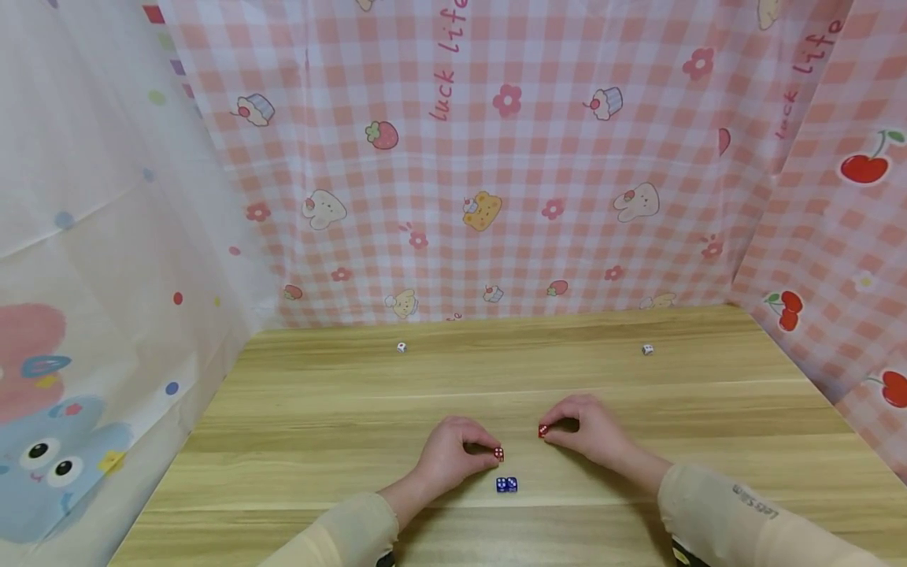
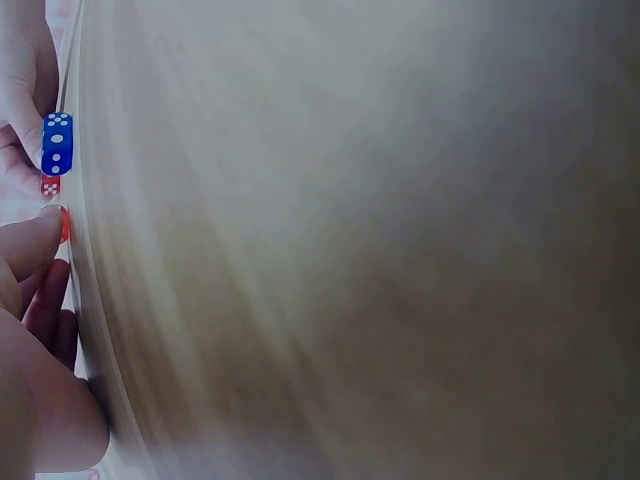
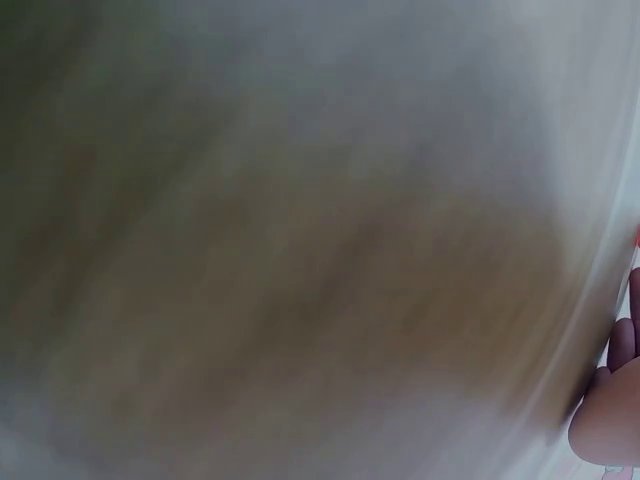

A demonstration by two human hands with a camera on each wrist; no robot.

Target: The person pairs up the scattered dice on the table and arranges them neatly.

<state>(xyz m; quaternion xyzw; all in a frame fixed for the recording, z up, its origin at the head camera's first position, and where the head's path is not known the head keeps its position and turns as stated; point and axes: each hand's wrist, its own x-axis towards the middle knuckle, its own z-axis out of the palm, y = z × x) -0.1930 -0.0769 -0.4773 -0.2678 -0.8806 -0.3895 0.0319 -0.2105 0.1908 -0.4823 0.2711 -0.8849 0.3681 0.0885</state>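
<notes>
Red dice (image 1: 499, 454), one pinched between thumb and fingers of each hand

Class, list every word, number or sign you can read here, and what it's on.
"luck life": twice, on the pink checked cloth.
"Let's slim", probably: small lettering on the right sleeve.
Cut-off letters at the cloth's bottom edge: too small to read.
Dots, no numerals: on the red dice, blue dice and white dice.

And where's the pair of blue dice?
In the head view, the pair of blue dice sits on the wooden table, low and just right of centre, on the near side of the red die that the left hand pinches.
</notes>
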